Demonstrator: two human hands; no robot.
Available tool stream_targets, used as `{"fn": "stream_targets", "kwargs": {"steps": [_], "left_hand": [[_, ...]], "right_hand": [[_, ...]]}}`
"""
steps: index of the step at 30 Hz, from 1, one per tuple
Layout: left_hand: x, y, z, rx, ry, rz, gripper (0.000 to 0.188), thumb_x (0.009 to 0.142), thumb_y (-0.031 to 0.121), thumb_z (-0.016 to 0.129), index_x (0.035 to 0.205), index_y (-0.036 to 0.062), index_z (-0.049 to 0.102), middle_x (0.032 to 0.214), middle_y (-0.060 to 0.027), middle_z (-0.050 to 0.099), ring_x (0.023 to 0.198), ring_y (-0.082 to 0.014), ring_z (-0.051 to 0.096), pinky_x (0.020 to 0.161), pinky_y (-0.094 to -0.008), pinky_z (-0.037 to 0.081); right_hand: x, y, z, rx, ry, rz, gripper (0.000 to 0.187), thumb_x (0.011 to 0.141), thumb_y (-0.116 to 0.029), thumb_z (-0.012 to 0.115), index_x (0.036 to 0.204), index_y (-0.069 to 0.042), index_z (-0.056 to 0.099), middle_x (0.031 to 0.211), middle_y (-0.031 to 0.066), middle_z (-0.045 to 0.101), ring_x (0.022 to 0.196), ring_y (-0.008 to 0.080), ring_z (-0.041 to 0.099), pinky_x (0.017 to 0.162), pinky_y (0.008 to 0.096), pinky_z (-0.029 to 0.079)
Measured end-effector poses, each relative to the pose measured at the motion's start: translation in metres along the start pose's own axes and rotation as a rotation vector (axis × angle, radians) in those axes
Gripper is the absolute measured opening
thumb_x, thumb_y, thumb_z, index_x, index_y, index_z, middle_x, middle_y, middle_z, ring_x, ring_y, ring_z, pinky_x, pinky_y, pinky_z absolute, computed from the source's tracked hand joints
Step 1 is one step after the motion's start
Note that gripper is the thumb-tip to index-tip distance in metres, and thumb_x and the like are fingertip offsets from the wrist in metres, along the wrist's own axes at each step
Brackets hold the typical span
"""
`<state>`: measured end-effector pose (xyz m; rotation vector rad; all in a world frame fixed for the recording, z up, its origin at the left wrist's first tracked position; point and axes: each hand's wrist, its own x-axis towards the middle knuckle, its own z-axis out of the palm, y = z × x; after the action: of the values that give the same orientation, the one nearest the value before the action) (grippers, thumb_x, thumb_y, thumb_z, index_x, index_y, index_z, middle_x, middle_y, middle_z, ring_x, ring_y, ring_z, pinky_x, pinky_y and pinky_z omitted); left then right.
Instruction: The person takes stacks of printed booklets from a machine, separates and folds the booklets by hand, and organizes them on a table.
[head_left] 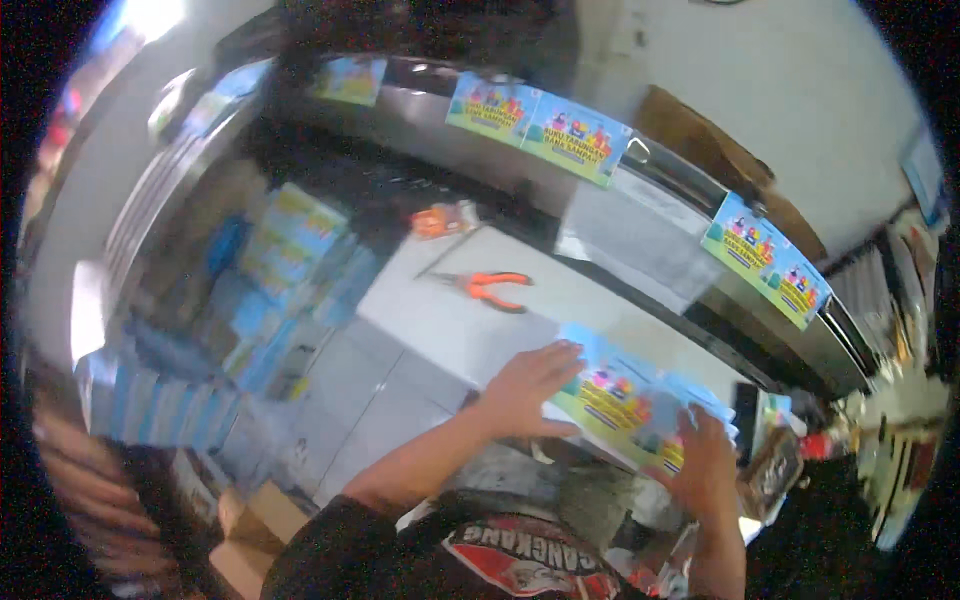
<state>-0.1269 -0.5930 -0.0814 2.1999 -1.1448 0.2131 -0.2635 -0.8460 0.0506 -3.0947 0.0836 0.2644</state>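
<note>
A sheet or stack of colourful printed booklet covers, blue above and green-yellow below, lies near the right end of a white work board. My left hand rests at its left end, fingers stretched out and thumb apart. At the other end, my right hand touches the covers with its fingers spread and slightly bent. How many sheets lie there I cannot tell, since the picture is blurred. Pliers with orange handles lie farther left on the board, away from both hands.
Behind the board runs a metal ledge with more printed covers and a white sheet. An orange packet sits at the board's far corner. Stacks of booklets stand on the left by the tiled floor. A cardboard box is at lower left.
</note>
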Motion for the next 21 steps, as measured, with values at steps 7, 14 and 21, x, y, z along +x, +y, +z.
{"fn": "stream_targets", "kwargs": {"steps": [7,14,21], "left_hand": [[0.003,0.001,0.003,-0.094,-0.012,0.030,0.097,0.066,0.061,0.073,0.137,0.0014,0.042,0.144,-0.0153,0.041,0.136,-0.0302,0.037,0.106,-0.0438,0.034],[0.002,0.001,0.001,-0.075,-0.076,-0.011,0.095,0.065,0.062,0.072,0.136,0.0051,0.045,0.148,-0.0132,0.037,0.137,-0.0300,0.033,0.106,-0.0459,0.034],[0.001,0.001,0.008,-0.019,-0.068,0.029,0.087,0.068,0.061,0.070,0.136,0.0112,0.047,0.149,-0.0123,0.036,0.137,-0.0298,0.033,0.102,-0.0466,0.036]], "right_hand": [[-0.002,0.007,0.029,0.096,0.013,-0.090,0.081,0.060,-0.030,0.084,0.129,-0.003,0.051,0.132,0.0189,0.050,0.122,0.0386,0.045,0.100,0.0438,0.041],[0.014,0.051,-0.044,0.327,0.082,0.394,0.026,0.082,-0.008,0.058,0.104,0.001,0.066,0.091,0.0199,0.068,0.086,0.0289,0.067,0.078,0.0352,0.051],[0.075,0.259,-0.093,-0.343,1.120,0.095,0.045,0.090,-0.003,0.045,0.135,-0.001,0.048,0.134,0.0205,0.052,0.120,0.0311,0.054,0.104,0.0338,0.038]]}}
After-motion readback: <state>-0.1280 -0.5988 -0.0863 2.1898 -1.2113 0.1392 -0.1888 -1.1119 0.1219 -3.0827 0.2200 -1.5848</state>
